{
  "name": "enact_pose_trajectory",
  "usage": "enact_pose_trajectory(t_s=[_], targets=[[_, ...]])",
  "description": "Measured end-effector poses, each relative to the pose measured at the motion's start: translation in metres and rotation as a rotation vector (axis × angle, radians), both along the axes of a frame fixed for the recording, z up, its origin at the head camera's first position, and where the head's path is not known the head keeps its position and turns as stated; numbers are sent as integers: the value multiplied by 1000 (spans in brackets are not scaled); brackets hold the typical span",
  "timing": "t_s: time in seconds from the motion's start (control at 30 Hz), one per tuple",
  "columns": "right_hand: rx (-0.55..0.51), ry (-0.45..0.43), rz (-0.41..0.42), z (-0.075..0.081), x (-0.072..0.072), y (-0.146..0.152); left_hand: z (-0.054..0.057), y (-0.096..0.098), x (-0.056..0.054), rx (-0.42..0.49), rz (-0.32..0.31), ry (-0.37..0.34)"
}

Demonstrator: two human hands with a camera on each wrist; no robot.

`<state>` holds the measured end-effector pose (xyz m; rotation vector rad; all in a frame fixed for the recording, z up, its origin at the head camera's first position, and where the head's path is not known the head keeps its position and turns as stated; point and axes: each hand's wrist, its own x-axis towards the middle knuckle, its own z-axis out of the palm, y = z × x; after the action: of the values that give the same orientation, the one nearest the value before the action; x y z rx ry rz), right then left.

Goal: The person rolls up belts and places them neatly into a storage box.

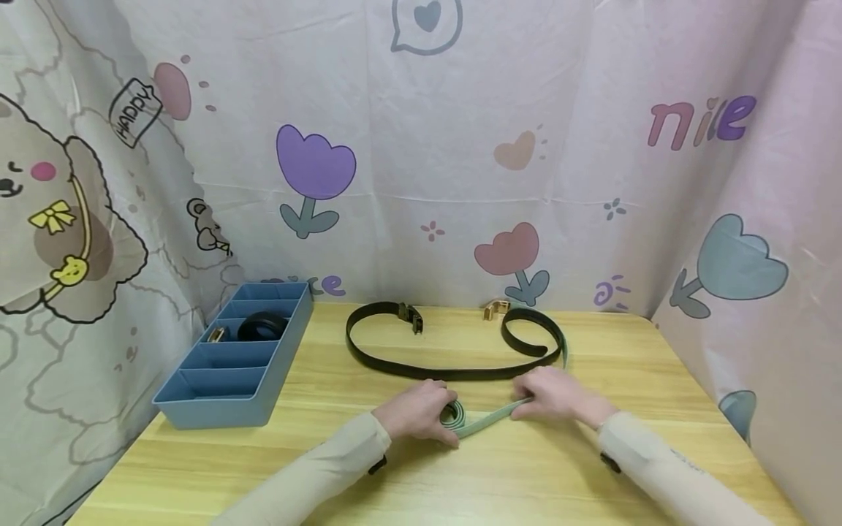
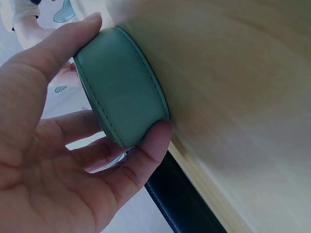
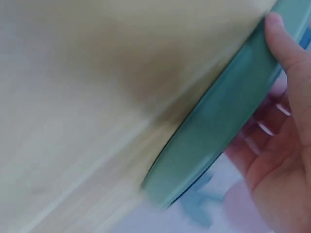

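A pale green belt stands on its edge on the table, part of it wound into a coil. My left hand grips this coil between thumb and fingers; its stitched outer face shows in the left wrist view. From the coil a stretch of green strap runs right to my right hand, which pinches it between thumb and fingers. In the right wrist view the strap slants away from the thumb. Beyond the right hand the belt continues behind a black belt, partly hidden, near a gold buckle.
The black belt lies in a loose curve behind both hands, its dark buckle at the back. On the left stands a blue divided box holding a rolled black belt and a gold buckle piece. A patterned curtain closes off the back.
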<state>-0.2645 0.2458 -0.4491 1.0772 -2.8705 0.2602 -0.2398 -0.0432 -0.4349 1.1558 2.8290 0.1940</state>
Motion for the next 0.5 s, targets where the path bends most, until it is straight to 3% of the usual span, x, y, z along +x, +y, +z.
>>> enact_pose_trajectory(t_s=[0.23, 0.5], targets=[[1, 16, -164, -2, -10, 48, 3, 0, 1, -6, -8, 4], [39, 4, -301, 0, -15, 59, 3, 1, 1, -22, 0, -1]])
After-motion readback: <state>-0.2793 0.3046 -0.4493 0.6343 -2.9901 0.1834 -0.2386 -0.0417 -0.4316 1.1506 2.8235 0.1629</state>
